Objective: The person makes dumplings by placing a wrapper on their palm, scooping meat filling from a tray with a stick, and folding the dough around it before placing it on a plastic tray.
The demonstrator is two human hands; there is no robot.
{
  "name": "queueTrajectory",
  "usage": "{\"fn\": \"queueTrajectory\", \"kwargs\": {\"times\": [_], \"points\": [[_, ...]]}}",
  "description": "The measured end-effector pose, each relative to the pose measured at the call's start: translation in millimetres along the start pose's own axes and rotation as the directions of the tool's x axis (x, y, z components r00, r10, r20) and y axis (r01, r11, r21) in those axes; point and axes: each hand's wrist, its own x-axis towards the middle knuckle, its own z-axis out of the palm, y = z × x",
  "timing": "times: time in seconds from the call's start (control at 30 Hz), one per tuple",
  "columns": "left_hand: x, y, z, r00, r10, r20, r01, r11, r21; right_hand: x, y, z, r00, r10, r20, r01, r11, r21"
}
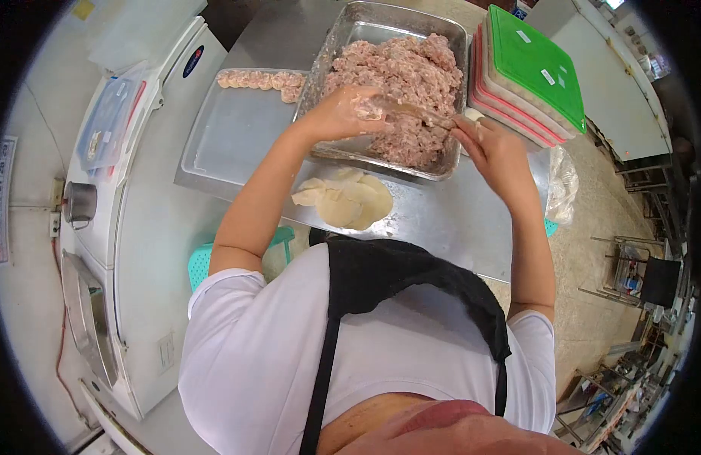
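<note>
Over the metal pan (453, 168), my left hand (339, 114) is cupped around a pale dumpling wrapper (369, 111) with what looks like pinkish filling, mostly hidden by the fingers. My right hand (493, 152) grips a thin flat spatula (419, 112), whose far end reaches my left hand. Below both hands, a mound of ground meat mixture (396, 72) fills much of the pan. Nearer my body, a loose pile of round dough wrappers (350, 201) lies on the metal table (457, 220).
Left of the pan, a pale tray (229, 136) holds several formed dumplings (263, 79) along its far edge. Stacked containers with a green lid (532, 64) stand to the right. A white freezer (157, 205) is at far left, and a plastic bag (563, 182) lies at the table's right edge.
</note>
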Motion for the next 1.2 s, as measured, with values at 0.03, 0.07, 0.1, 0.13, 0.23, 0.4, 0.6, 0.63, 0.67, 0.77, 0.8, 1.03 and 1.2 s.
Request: {"fn": "queueTrajectory", "kwargs": {"times": [0.03, 0.07, 0.1, 0.13, 0.23, 0.4, 0.6, 0.63, 0.67, 0.77, 0.8, 1.03, 1.2], "points": [[-3, -8, -1, 0.995, -0.089, -0.043, 0.086, 0.994, -0.072, -2, -14, 6, 0.996, -0.018, -0.082, 0.017, 1.000, -0.008], [-6, -6, -9, 0.996, -0.081, -0.039, 0.078, 0.994, -0.074, -1, -28, 13, 0.986, -0.033, -0.165, 0.031, 0.999, -0.016], [-9, -3, -20, 0.995, -0.102, 0.008, 0.102, 0.990, -0.096, 3, -45, 16, 0.998, 0.029, -0.063, -0.042, 0.979, -0.199], [-13, -3, -29, 0.991, -0.123, 0.057, 0.129, 0.985, -0.117, 8, -48, 17, 0.997, 0.037, -0.067, -0.050, 0.978, -0.203], [-25, -39, -45, 0.993, 0.003, 0.121, 0.010, 0.994, -0.107, 26, -59, 7, 0.992, 0.040, -0.120, -0.064, 0.977, -0.204], [-53, -55, -83, 0.979, 0.202, 0.001, -0.201, 0.973, -0.115, 46, -115, 45, 0.990, -0.014, -0.143, 0.010, 0.999, -0.032], [-85, -127, -111, 0.998, -0.061, -0.034, 0.056, 0.988, -0.144, 58, -119, 82, 0.986, 0.155, -0.067, -0.162, 0.980, -0.113], [-92, -140, -119, 0.999, -0.043, -0.030, 0.035, 0.974, -0.224, 54, -119, 85, 0.979, 0.188, -0.076, -0.190, 0.981, -0.020], [-95, -157, -127, 0.999, -0.038, -0.030, 0.030, 0.972, -0.232, 46, -116, 91, 0.978, 0.192, -0.075, -0.195, 0.980, -0.028], [-95, -220, -135, 0.964, -0.239, 0.117, 0.244, 0.969, -0.027, 16, -110, 110, 0.928, 0.357, -0.107, -0.332, 0.922, 0.202], [-95, -238, -129, 0.980, -0.195, 0.023, 0.193, 0.978, 0.084, 6, -111, 113, 0.864, 0.499, -0.069, -0.462, 0.840, 0.283], [-63, -248, -100, 0.959, -0.224, -0.172, 0.251, 0.956, 0.155, -41, -110, 128, 0.645, 0.764, -0.008, -0.638, 0.545, 0.543], [-40, -254, -80, 0.954, -0.117, -0.278, 0.193, 0.944, 0.267, -41, -107, 118, 0.620, 0.785, 0.006, -0.690, 0.541, 0.482]]}}
